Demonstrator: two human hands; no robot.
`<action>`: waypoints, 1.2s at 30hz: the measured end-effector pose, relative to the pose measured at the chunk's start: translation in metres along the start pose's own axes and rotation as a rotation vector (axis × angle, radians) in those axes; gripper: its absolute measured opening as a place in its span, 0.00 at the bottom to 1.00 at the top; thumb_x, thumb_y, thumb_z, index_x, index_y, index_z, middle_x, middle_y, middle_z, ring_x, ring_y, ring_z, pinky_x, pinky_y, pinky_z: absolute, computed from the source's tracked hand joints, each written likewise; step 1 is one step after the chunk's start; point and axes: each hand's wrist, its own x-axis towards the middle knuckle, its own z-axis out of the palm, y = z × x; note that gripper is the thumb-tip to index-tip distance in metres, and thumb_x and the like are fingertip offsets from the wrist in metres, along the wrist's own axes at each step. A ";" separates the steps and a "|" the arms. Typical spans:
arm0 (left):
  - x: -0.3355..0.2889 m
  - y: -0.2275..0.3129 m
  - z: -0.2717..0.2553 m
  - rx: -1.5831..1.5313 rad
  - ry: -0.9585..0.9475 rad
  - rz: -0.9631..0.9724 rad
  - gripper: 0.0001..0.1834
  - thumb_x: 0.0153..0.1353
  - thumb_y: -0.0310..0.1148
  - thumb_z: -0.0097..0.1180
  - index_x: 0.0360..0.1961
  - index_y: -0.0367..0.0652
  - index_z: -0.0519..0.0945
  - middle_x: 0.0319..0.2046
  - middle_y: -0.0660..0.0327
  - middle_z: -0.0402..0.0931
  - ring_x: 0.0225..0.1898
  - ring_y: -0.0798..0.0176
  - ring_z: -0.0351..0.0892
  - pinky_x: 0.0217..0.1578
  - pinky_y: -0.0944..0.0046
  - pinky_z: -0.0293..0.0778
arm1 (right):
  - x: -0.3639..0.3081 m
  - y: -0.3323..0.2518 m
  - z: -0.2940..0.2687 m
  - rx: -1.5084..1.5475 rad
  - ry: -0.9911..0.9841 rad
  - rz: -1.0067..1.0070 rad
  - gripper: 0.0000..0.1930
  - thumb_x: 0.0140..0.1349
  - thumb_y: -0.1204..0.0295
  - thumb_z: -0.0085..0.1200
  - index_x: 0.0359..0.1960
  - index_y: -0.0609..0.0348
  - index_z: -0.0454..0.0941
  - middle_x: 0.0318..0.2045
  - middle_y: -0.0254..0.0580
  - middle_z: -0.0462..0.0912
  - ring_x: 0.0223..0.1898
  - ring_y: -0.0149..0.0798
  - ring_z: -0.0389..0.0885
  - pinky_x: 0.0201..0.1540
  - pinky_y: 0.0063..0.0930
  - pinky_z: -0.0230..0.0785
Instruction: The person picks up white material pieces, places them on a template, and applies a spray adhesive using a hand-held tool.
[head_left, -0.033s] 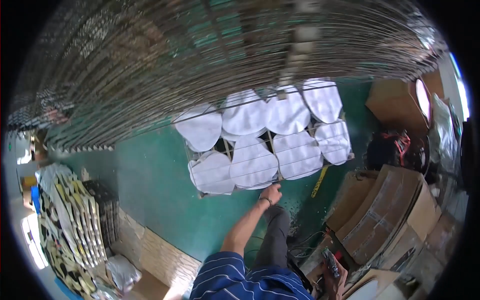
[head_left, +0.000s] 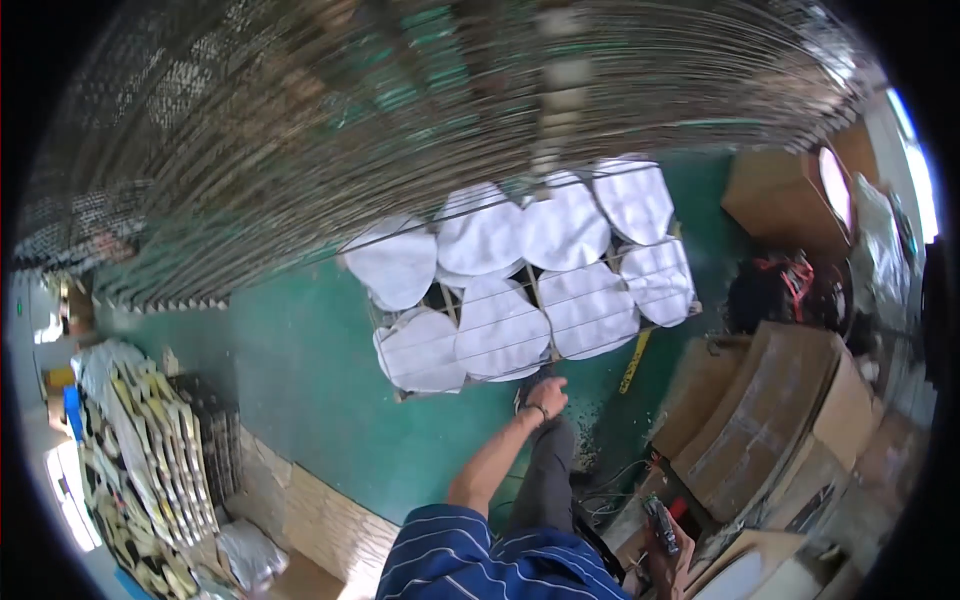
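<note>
Several white rounded, pad-like pieces [head_left: 502, 328] lie in two rows on a wire rack [head_left: 399, 398] low over the green floor. My left hand [head_left: 547, 396] is just short of the rack's near edge, over my shoe and trouser leg. Its fingers look curled, and I see nothing in them. Down at the lower right, my right hand [head_left: 676, 560] is closed around a dark hand tool [head_left: 660, 522] with some red beside it; its exact kind is unclear. A dense stack of wire racks [head_left: 400, 130] spreads across the top, blurred and hiding the pads' far edge.
Cardboard boxes [head_left: 765, 420] crowd the right side, with a dark bundle with red cords [head_left: 790, 290] behind them. At left stand layered black-and-cream sheets [head_left: 150, 450] and a board [head_left: 320, 505]. A yellow strip [head_left: 634, 362] marks the green floor [head_left: 300, 370].
My left hand has drawn back slightly from the rack's near edge, toward me. The view has shifted a little. My right hand stays closed on the dark tool.
</note>
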 end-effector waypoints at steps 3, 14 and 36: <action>-0.061 0.077 0.021 -0.014 -0.161 0.141 0.24 0.58 0.37 0.62 0.56 0.43 0.79 0.37 0.55 0.83 0.42 0.51 0.82 0.46 0.52 0.77 | -0.046 0.046 -0.039 0.149 0.021 0.111 0.24 0.58 0.73 0.60 0.57 0.65 0.78 0.35 0.44 0.84 0.37 0.29 0.81 0.43 0.25 0.73; -0.121 0.104 0.045 0.204 -0.521 -0.126 0.16 0.59 0.29 0.61 0.47 0.35 0.81 0.34 0.57 0.83 0.33 0.59 0.82 0.35 0.58 0.79 | -0.271 0.284 -0.101 0.535 0.741 0.172 0.29 0.55 0.74 0.64 0.61 0.59 0.75 0.48 0.58 0.83 0.47 0.60 0.82 0.50 0.38 0.74; -0.148 0.291 0.249 0.359 -0.713 -0.249 0.22 0.68 0.37 0.45 0.60 0.41 0.74 0.43 0.55 0.79 0.44 0.47 0.79 0.42 0.43 0.76 | -0.451 0.426 -0.147 0.715 1.281 0.575 0.30 0.51 0.83 0.65 0.60 0.64 0.76 0.42 0.54 0.84 0.41 0.53 0.85 0.44 0.33 0.75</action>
